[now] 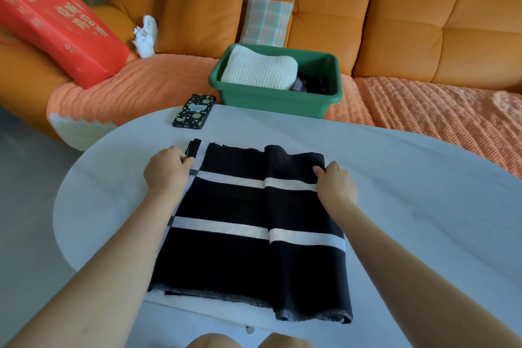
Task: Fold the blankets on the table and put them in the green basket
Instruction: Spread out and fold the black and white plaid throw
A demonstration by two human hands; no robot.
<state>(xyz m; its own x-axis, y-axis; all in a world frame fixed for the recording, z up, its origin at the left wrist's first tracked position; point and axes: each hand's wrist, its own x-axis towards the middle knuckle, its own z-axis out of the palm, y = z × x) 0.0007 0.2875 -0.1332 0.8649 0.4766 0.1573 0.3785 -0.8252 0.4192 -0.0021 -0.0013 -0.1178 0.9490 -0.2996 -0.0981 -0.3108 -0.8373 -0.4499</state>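
Observation:
A black blanket with white stripes [234, 251] lies folded flat on the white oval table [423, 206], its near edge hanging over the table's front. My left hand [166, 169] pinches the blanket's far left corner. My right hand [334, 182] pinches the far right corner. The green basket [271, 99] sits on the sofa just beyond the table. It holds a folded cream knitted blanket [258, 68] on the left and a dark folded piece [310, 85] on the right.
A phone in a black case with green dots [194, 111] lies on the table's far edge, left of the basket. On the orange sofa [423, 31] are a red box [56, 25], a white crumpled cloth [145, 35], an orange cushion and a plaid cloth [267, 22].

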